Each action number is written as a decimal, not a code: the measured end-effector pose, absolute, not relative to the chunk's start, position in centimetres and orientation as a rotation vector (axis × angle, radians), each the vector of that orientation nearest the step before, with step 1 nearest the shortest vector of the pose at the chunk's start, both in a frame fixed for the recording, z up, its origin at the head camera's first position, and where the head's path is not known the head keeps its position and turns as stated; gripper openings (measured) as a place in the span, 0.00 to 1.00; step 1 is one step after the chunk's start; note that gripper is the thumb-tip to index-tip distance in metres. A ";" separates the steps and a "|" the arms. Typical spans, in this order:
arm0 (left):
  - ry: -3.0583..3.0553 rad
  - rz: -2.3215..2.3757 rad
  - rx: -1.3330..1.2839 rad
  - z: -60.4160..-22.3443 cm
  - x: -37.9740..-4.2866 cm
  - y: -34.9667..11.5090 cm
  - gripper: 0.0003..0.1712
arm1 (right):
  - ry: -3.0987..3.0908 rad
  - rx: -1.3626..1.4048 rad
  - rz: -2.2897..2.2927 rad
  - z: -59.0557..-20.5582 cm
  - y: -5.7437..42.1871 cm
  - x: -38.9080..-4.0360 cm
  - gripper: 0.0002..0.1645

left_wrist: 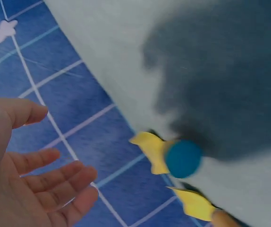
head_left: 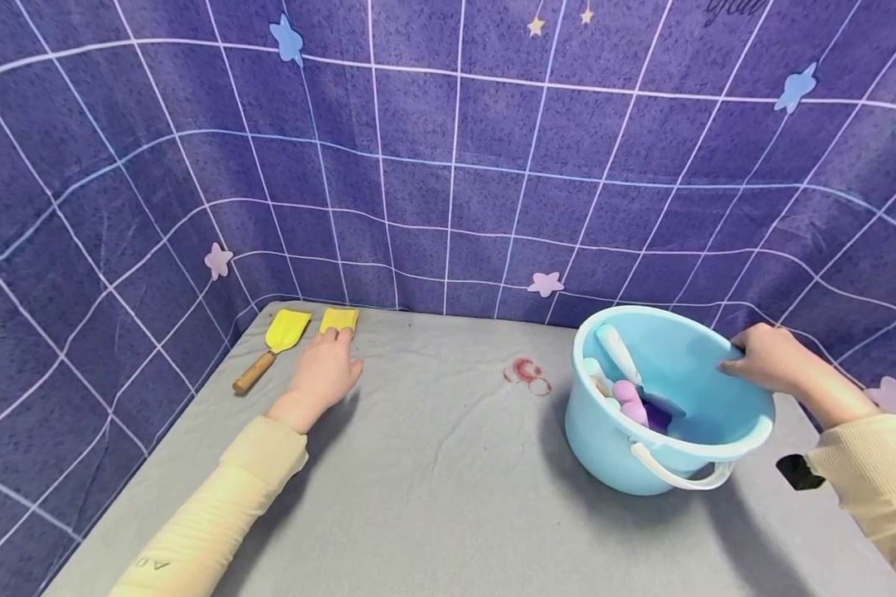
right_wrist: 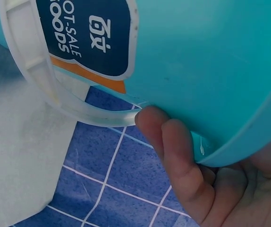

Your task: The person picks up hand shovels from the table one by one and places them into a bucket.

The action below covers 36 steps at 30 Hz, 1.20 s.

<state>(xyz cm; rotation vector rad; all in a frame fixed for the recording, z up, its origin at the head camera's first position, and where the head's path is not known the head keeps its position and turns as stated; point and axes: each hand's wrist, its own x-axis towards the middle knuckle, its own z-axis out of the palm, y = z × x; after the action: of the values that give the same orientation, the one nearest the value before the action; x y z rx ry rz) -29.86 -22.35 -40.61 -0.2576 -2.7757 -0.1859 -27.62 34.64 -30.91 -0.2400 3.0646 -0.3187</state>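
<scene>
My left hand reaches over the far left of the table, its fingers loosely spread with nothing between them. Beneath and beyond them lies a small tool with a yellow blade; the left wrist view shows its blue round handle end, apart from the fingers. To its left is a yellow shovel with a wooden handle. On the right, my right hand grips the rim of a light blue bucket, thumb inside and fingers outside. Inside the bucket are a white-and-teal handled item, a pink-purple rounded piece and other partly hidden things.
A grey cloth covers the table, with reddish ring stains near the middle. Purple gridded fabric with stars hangs along the back and sides. The bucket's white handle hangs down at the front.
</scene>
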 end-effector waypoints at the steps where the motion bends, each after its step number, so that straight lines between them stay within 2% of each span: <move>1: -2.789 -0.196 -0.247 -40.8 -29.9 -22.7 0.27 | 3.066 -0.237 -0.318 -30.9 34.7 -27.6 0.15; 17: -3.013 -0.318 -0.038 -44.3 -31.8 -27.2 0.36 | 3.066 -0.252 -0.325 -30.7 34.7 -27.8 0.14; 21: -3.086 -0.378 0.054 -44.4 -32.2 -27.2 0.34 | 3.065 -0.250 -0.332 -30.7 34.7 -27.8 0.14; 29: -3.123 -0.440 0.188 -44.9 -33.2 -27.2 0.22 | 3.070 -0.280 -0.332 -30.8 34.8 -27.7 0.14; 36: -3.157 -0.437 0.267 -45.3 -33.8 -27.0 0.24 | 3.074 -0.270 -0.325 -30.8 34.7 -27.6 0.14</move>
<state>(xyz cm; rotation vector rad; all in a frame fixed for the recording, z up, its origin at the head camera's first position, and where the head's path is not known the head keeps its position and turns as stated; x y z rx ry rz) -33.80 -27.03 -45.31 0.2669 -3.1567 -0.4374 -27.65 34.73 -30.79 -0.2701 3.0743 -0.3251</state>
